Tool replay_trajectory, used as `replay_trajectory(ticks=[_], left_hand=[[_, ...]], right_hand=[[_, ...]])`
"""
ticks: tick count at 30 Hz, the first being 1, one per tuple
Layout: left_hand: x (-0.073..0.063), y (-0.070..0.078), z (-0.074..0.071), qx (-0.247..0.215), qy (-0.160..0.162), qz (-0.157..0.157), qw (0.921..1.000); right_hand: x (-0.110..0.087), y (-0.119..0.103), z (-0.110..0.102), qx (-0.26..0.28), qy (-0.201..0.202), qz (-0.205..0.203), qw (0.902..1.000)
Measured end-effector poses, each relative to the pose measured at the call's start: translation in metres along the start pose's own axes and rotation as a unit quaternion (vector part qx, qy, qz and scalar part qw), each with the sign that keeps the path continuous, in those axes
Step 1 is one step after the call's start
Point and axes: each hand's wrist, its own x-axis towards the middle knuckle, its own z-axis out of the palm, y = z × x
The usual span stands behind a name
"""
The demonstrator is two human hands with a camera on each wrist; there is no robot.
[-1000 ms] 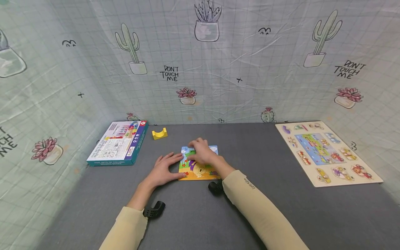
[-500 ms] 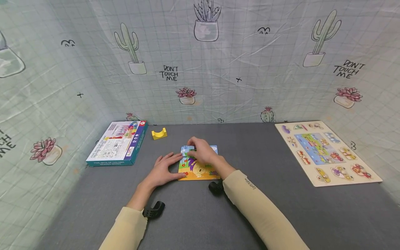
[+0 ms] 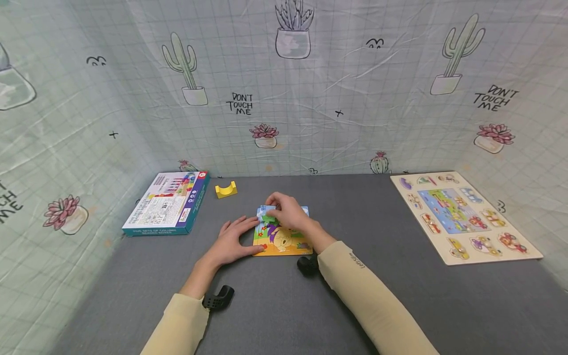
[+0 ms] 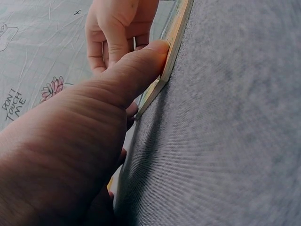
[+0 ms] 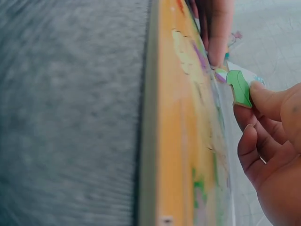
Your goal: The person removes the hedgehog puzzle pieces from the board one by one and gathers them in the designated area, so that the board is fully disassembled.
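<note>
A small wooden puzzle board (image 3: 293, 248) with a colourful cartoon picture lies mid-table. My left hand (image 3: 230, 241) rests at its left side, fingers stretched along the edge. The left thumb (image 4: 149, 57) lies on the board's near corner. Over the upper part of the picture is my right hand (image 3: 290, 215). Its thumb and fingertips pinch a green puzzle piece (image 5: 241, 89), held up off the board face in the right wrist view. The right hand covers part of the picture in the head view.
A flat white and teal box (image 3: 161, 204) lies at the back left. Beside it sits a yellow arched block (image 3: 227, 190). At the right is a large wooden puzzle board (image 3: 437, 241) with vehicle and figure pieces. A patterned cloth wall (image 3: 337, 143) rises behind the grey table.
My right hand has risen slightly, and the green puzzle piece in its fingers has lifted and tilted. The left hand stays on the board's edge.
</note>
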Motion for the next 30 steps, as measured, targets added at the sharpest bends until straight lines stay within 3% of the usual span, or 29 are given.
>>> replay_trajectory(ticks=[5,15,30], left_hand=[[0.0,0.0,0.0,0.003,-0.002,-0.001,1.0],[-0.001,0.0,-0.001,0.004,0.0,-0.001,1.0],[-0.002,-0.006,-0.003,0.01,0.012,0.018,0.9997]], right_hand=[[-0.002,-0.002,-0.009,0.03,-0.007,-0.008,0.9995],[-0.013,0.004,-0.039,0.026,-0.006,-0.02,0.9994],[-0.031,0.044,-0.084,0.005,0.0,0.006,1.0]])
